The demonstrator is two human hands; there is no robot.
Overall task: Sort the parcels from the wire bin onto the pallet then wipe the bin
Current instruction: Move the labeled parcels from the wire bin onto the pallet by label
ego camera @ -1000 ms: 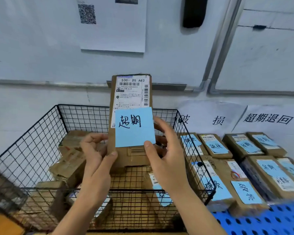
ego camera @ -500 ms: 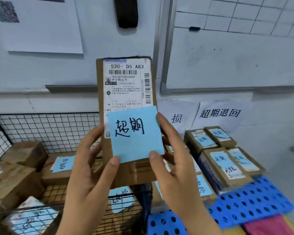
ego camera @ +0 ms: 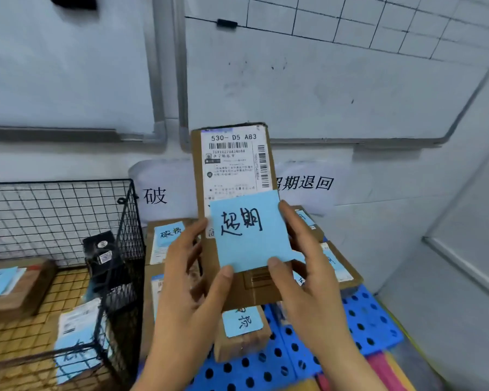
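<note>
A brown cardboard parcel (ego camera: 232, 165) is held upright over the blue perforated pallet (ego camera: 370, 323), its printed shipping label facing the camera. A blue sticky note (ego camera: 249, 235) with handwritten characters covers its lower half. The left hand (ego camera: 187, 280) and the right hand (ego camera: 308, 272) each close their grip on the parcel's lower part, thumbs pressed on the note's bottom edge, fingers curled round the sides. The black wire bin (ego camera: 126, 249) stands to the left, just beside the pallet, with a brown box (ego camera: 26, 289) and a black packet (ego camera: 100, 258) inside. More note-tagged boxes (ego camera: 164, 238) lie on the pallet behind the hands. Paper signs (ego camera: 305, 183) hang on the wall below a whiteboard (ego camera: 322, 80)
</note>
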